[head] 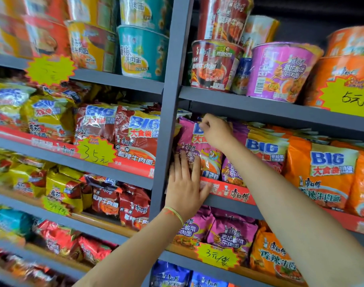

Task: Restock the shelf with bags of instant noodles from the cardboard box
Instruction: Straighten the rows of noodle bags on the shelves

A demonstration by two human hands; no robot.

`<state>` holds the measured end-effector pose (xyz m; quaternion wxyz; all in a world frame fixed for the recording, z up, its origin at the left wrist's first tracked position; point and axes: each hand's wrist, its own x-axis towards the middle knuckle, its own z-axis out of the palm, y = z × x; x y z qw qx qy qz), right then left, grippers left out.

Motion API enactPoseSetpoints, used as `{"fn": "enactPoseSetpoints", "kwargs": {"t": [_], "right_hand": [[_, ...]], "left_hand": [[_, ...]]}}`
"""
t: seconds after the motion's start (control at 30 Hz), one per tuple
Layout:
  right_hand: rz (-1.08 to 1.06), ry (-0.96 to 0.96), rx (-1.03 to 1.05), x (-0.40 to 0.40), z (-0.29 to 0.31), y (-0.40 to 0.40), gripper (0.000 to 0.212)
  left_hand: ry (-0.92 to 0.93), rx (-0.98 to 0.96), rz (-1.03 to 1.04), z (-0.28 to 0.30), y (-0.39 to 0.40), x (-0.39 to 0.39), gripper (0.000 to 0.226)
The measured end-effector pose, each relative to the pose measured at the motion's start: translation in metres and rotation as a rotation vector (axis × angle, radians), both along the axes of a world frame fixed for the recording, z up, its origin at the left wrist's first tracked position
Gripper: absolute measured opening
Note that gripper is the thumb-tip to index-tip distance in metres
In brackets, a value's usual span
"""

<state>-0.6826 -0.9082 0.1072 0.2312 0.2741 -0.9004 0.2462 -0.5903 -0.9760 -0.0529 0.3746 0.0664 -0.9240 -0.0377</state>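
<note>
A purple bag of instant noodles (208,154) stands upright at the left end of the middle right shelf (235,200). My left hand (185,183) presses flat against the bag's lower front, fingers straight. My right hand (215,131) is at the bag's top edge, fingers curled, pinching the top of the bag. More purple bags (255,146) and orange bags (320,170) stand to its right. The cardboard box is out of view.
A grey upright post (168,112) splits the shelving. Red and yellow noodle bags (135,133) fill the left shelves. Cup noodles (280,71) stand on the shelf above. Purple bags (228,233) and yellow price tags (216,256) sit below.
</note>
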Motion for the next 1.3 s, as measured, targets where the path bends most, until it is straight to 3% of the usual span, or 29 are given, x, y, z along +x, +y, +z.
{"fn": "enactPoseSetpoints", "kwargs": {"t": [0.07, 0.13, 0.27, 0.4, 0.5, 0.6, 0.67, 0.73, 0.83, 0.93, 1.07, 1.3], "right_hand": [[0.014, 0.042, -0.002, 0.002, -0.002, 0.002, 0.016], [-0.004, 0.242, 0.079, 0.003, -0.009, 0.006, 0.013], [0.069, 0.598, 0.326, 0.008, -0.037, 0.012, 0.044], [0.036, 0.511, 0.517, 0.004, -0.053, 0.021, 0.049], [0.030, 0.494, 0.305, 0.020, -0.049, 0.021, 0.043], [0.169, 0.827, -0.034, 0.060, -0.042, 0.013, 0.021], [0.317, 0.949, -0.072, 0.090, -0.038, -0.008, 0.016], [0.418, 0.996, 0.018, 0.109, -0.036, -0.042, 0.016], [0.399, 0.848, 0.172, 0.122, -0.025, -0.092, 0.018], [0.178, 0.620, 0.343, 0.113, -0.014, -0.129, 0.028], [-0.104, 0.607, 0.461, 0.094, -0.007, -0.163, 0.033], [-0.299, 0.455, 0.495, 0.077, 0.003, -0.187, 0.035]], "left_hand": [[0.004, -0.001, -0.002, 0.000, 0.000, 0.001, 0.078], [0.020, -0.034, -0.043, -0.001, 0.000, 0.003, 0.075], [0.018, -0.127, -0.105, -0.005, 0.001, 0.004, 0.066], [0.054, -0.149, -0.121, -0.004, -0.001, 0.011, 0.058], [0.354, -0.180, -0.274, 0.004, -0.015, 0.032, 0.036], [0.609, -0.040, -0.176, 0.021, -0.053, 0.053, 0.021], [0.637, 0.124, -0.002, 0.029, -0.087, 0.056, 0.023], [0.564, 0.208, 0.079, 0.033, -0.118, 0.052, 0.033], [0.362, 0.133, 0.062, 0.029, -0.145, 0.050, 0.050], [0.167, 0.054, 0.061, 0.024, -0.155, 0.052, 0.057], [0.095, 0.036, 0.048, 0.023, -0.159, 0.054, 0.058], [0.007, -0.056, 0.050, 0.017, -0.168, 0.051, 0.058]]}}
